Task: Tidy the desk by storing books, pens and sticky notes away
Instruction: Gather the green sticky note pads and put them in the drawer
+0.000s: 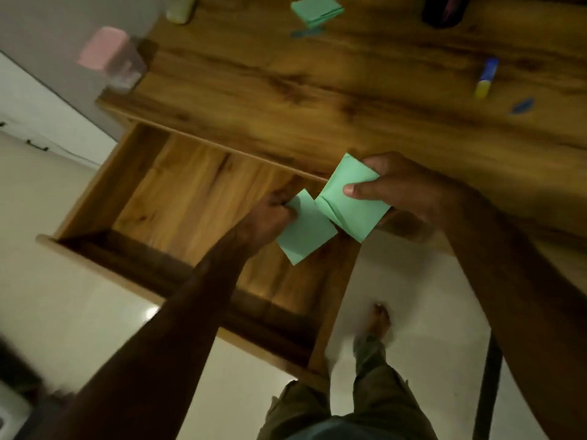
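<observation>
The wooden desk (pixel 349 90) is carrying loose stationery. Its drawer (pixel 190 192) is standing pulled open below the front edge, evidently to receive it. The right hand (pixel 403 188) is clamping a thick green sticky-note stack (pixel 352 201), thumb on top, over the drawer's right side. The left hand (pixel 270 217) is pinching a thinner green sticky-note pad (pixel 306 233) by one corner, just beside the stack and above the drawer floor, probably for stowing. A third green pad (pixel 316 9) is lying near the far edge. A blurred blue-and-yellow marker (pixel 486 77) is lying well right, awaiting collection.
</observation>
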`<state>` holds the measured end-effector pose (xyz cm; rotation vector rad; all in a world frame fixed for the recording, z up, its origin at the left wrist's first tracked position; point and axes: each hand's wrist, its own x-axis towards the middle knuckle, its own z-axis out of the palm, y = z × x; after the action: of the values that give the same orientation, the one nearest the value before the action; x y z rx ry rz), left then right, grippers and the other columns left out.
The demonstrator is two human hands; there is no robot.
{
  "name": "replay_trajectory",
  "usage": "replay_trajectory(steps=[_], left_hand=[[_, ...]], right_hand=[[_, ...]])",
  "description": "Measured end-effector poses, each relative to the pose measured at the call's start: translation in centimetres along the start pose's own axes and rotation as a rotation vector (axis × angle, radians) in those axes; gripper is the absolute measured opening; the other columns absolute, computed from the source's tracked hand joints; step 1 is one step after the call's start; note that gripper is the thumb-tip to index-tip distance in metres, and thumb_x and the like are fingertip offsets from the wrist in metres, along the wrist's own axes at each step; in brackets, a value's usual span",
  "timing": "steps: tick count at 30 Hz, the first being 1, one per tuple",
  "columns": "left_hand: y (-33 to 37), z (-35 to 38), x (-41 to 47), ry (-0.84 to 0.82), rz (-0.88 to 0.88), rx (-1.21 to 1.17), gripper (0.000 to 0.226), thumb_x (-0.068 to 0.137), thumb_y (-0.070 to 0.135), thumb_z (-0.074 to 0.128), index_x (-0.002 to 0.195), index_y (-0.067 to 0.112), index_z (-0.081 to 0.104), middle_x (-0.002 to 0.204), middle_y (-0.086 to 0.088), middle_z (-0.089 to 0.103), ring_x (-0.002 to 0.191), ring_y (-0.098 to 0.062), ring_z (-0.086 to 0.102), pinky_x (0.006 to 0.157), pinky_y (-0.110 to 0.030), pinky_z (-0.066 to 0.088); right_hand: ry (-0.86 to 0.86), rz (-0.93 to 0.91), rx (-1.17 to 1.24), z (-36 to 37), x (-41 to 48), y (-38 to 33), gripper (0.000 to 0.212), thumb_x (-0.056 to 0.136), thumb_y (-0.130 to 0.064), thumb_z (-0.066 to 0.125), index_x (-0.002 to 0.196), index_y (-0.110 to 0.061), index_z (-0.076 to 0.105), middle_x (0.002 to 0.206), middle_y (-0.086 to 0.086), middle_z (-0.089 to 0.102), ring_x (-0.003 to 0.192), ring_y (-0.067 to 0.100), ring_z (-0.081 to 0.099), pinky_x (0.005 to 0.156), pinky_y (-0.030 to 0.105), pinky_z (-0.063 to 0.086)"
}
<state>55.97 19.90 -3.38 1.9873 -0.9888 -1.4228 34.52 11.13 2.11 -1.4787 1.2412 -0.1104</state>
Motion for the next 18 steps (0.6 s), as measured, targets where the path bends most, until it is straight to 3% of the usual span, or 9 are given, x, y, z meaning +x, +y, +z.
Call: replay_trajectory(steps=[4,7,10,12,15,18], left_hand=[[-4.7,-2.4,-0.9,-0.041,-0.043,0.071,0.027,0.083,-0.003,0.054,0.106,0.010,0.057,0.098,-0.007,0.065,0.086,-0.022,0.063,0.067,-0.030,0.049],[-7.4,-2.3,-0.6,-0.082,-0.085,0.283,0.032,0.089,-0.003,0.054,0.119,0.007,0.057,0.109,-0.009,0.060,0.099,-0.025,0.060,0.071,-0.032,0.049],[-8.9,-1.3,-0.9,-0.154,-0.136,0.476,0.042,0.090,0.004,0.057,0.131,0.002,0.053,0.126,-0.013,0.056,0.113,-0.029,0.058,0.087,-0.040,0.054],[-9.8,-0.3,-1.0,-0.210,-0.147,0.493,0.038,0.090,0.001,0.057,0.128,-0.003,0.055,0.126,-0.016,0.059,0.113,-0.032,0.060,0.090,-0.042,0.053],[-10.5,1.5,-1.4,-0.277,-0.122,0.394,0.040,0.083,-0.002,0.059,0.123,0.001,0.059,0.116,-0.019,0.064,0.103,-0.036,0.065,0.088,-0.052,0.056],[-10.1,3.1,-1.0,-0.330,-0.082,0.464,0.055,0.083,0.006,0.062,0.137,0.011,0.052,0.121,-0.012,0.062,0.104,-0.031,0.064,0.085,-0.042,0.057]], right_hand=[[-0.108,-0.022,-0.221,6.1,1.8,-0.3,0.021,0.099,-0.013,0.068,0.119,-0.010,0.069,0.112,0.008,0.073,0.101,0.024,0.071,0.078,0.036,0.058],[-0.123,-0.012,-0.408,9.8,3.0,0.4,0.022,0.095,-0.012,0.067,0.117,-0.009,0.070,0.111,0.010,0.074,0.104,0.028,0.071,0.089,0.043,0.060],[-0.094,-0.009,-0.544,11.7,3.7,1.4,0.031,0.093,-0.016,0.063,0.124,-0.015,0.066,0.119,0.009,0.071,0.113,0.033,0.068,0.097,0.046,0.058],[-0.071,0.004,-0.558,12.2,3.9,1.9,0.041,0.094,-0.015,0.060,0.135,-0.013,0.061,0.133,0.013,0.066,0.123,0.036,0.063,0.096,0.040,0.053],[-0.040,0.016,-0.555,11.9,3.9,2.4,0.051,0.096,-0.015,0.060,0.146,-0.015,0.055,0.146,0.012,0.061,0.133,0.035,0.059,0.102,0.044,0.051],[-0.025,0.015,-0.589,11.2,3.7,2.8,0.051,0.095,-0.016,0.063,0.146,-0.019,0.058,0.143,0.008,0.064,0.130,0.032,0.061,0.106,0.047,0.054]])
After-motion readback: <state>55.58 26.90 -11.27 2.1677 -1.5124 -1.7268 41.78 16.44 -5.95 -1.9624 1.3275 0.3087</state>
